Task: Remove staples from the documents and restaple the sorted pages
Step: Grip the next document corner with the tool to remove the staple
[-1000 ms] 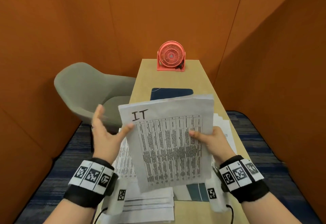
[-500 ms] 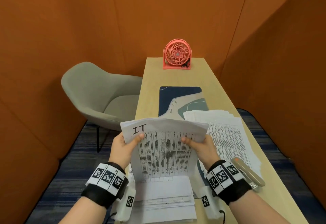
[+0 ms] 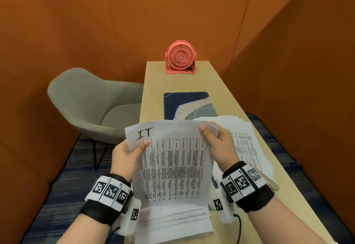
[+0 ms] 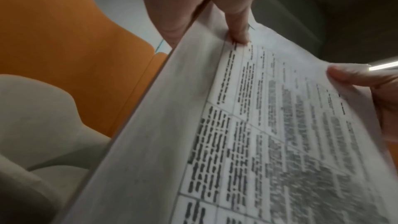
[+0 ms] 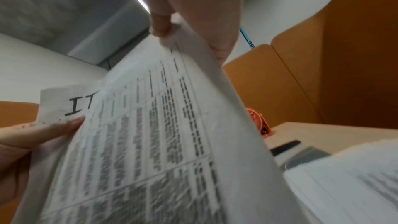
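Your left hand [image 3: 124,155] and right hand [image 3: 221,142] each pinch the IT bundle [image 3: 172,163] by its far corners; it's light, floppy, slippery, so grip firmly there.

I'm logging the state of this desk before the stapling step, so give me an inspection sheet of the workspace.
Surface: narrow wooden desk, a patterned blue mat lying on it.
Job's things: IT document held upright over a near paper pile; second paper pile to the right; beige stapler partly hidden behind the right wrist.
Clutter: pink desk fan at the far end.
Grippers: left hand pinches the document's left edge, right hand its top right corner.
Cables: black lead from the right wrist camera; fan cord.
Surroundings: grey chair, orange partition walls.
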